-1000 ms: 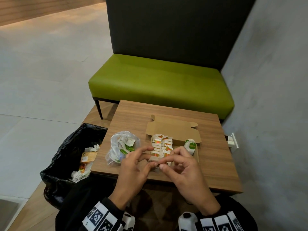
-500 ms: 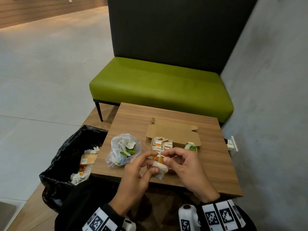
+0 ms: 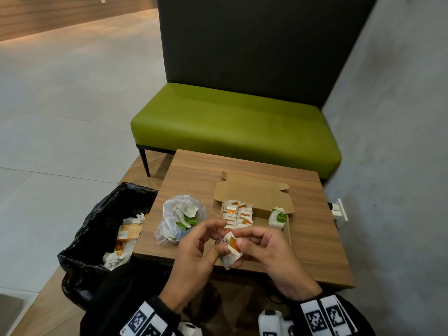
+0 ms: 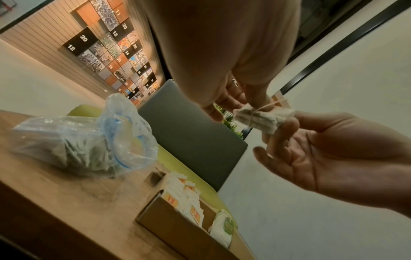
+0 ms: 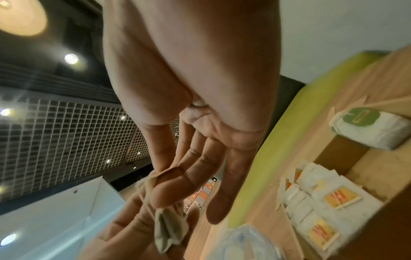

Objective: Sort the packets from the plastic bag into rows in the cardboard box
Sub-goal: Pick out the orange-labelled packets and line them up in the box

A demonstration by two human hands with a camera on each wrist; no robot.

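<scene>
Together, both hands, left [image 3: 194, 248] and right [image 3: 269, 251], pinch one packet [image 3: 232, 248] between them, above the table's near edge.

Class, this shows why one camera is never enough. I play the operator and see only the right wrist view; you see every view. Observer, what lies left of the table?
Observer: A black bin bag stands open beside the left edge of the table, with crumpled wrappers inside.
Operator: I see only the plastic bag's rim. What is in it?
Observer: The plastic bag holds loose white packets, several with green tags.
Operator: What colour is the tag on the held packet?
Observer: Orange. The packet is pinched between the left hand and the right hand, above the table's near edge.
</scene>
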